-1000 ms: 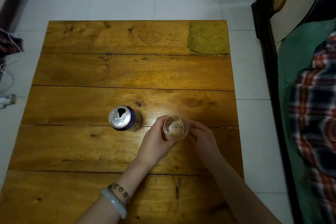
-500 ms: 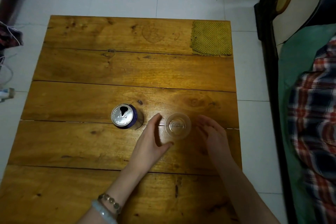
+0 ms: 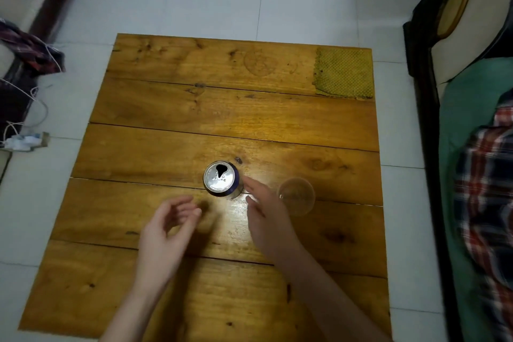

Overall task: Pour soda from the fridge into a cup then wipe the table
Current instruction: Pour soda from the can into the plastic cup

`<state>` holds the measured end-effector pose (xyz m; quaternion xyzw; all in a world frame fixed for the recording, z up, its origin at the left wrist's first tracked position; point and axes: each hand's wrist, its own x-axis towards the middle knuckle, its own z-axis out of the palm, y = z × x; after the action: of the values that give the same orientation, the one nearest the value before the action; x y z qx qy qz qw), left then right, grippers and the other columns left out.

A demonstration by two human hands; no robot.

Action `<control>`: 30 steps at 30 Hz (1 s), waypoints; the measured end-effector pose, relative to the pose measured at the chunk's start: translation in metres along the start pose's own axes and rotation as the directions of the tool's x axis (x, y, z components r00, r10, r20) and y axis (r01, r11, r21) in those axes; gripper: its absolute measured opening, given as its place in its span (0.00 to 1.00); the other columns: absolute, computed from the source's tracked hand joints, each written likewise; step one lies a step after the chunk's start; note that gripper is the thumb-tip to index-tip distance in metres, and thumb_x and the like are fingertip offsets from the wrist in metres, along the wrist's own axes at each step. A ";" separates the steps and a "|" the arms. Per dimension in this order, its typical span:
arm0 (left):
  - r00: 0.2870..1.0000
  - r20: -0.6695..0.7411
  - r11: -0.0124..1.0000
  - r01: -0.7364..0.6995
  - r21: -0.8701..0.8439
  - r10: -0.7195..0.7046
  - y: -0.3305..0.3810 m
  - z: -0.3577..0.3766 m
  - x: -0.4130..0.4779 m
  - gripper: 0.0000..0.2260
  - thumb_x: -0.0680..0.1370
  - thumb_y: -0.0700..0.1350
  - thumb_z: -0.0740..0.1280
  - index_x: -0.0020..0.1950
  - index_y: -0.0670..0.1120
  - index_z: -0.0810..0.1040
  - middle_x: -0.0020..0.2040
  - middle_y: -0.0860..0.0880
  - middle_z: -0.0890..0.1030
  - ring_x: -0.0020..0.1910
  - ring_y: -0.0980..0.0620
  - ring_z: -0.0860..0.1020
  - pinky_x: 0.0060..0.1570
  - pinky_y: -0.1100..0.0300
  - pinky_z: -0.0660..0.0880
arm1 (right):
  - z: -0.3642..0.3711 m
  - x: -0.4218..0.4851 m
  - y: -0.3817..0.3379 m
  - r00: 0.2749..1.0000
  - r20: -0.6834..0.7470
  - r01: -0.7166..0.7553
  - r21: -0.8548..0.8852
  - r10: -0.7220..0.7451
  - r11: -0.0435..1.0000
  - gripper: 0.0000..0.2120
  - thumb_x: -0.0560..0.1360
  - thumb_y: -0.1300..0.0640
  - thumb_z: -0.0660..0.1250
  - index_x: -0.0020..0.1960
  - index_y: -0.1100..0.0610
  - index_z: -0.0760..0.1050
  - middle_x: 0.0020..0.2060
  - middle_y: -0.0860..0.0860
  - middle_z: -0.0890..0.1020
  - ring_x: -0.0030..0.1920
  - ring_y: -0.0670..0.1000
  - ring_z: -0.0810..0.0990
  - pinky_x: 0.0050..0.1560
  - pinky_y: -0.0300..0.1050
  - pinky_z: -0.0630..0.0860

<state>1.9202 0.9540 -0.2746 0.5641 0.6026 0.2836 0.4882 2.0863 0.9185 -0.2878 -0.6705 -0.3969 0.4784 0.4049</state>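
Pre-pour stage. An opened silver-topped, blue-sided soda can (image 3: 222, 183) stands at frame centre on the plank wooden table (image 3: 172, 108); a clear plastic cup (image 3: 296, 196) stands just right of it. The right hand (image 3: 266, 212), fingers spread, reaches toward the can; the left hand (image 3: 169, 226) hovers loosely curled, empty. Next: grasp, lift and tilt over the cup. A green woven cloth (image 3: 344, 73) waits upper right.

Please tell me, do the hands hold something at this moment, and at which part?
Nothing is held. The left hand hangs open over the table; the right hand reaches toward the opened soda can.
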 end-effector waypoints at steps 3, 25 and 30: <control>0.998 0.016 0.997 0.065 0.039 -0.066 -0.008 0.001 0.022 0.20 0.72 0.35 0.71 0.60 0.48 0.71 0.52 0.51 0.78 0.50 0.58 0.77 0.50 0.72 0.74 | 0.026 0.010 0.017 0.994 0.048 -0.095 -0.043 0.097 0.995 0.33 0.72 0.72 0.54 0.75 0.54 0.57 0.72 0.48 0.64 0.73 0.45 0.60 0.72 0.49 0.62; 0.978 0.203 0.996 0.065 -0.067 -0.050 -0.020 0.022 0.032 0.28 0.76 0.25 0.56 0.72 0.46 0.64 0.68 0.55 0.69 0.65 0.69 0.67 0.62 0.75 0.64 | 0.037 0.036 0.029 0.998 -0.038 0.055 0.023 -0.054 0.998 0.31 0.66 0.52 0.76 0.66 0.46 0.67 0.59 0.32 0.72 0.62 0.33 0.69 0.60 0.28 0.66; 0.989 0.138 0.998 -0.053 0.027 0.049 0.011 0.003 0.006 0.26 0.78 0.31 0.59 0.73 0.51 0.63 0.63 0.64 0.71 0.60 0.72 0.70 0.59 0.72 0.68 | 0.027 0.024 -0.001 0.984 -0.027 0.174 0.025 -0.174 0.984 0.31 0.63 0.51 0.78 0.64 0.50 0.71 0.59 0.43 0.78 0.61 0.45 0.76 0.61 0.51 0.74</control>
<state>1.9275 0.9612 -0.2674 0.6050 0.5572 0.2471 0.5124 2.0655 0.9456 -0.3006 -0.6336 -0.4424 0.4383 0.4590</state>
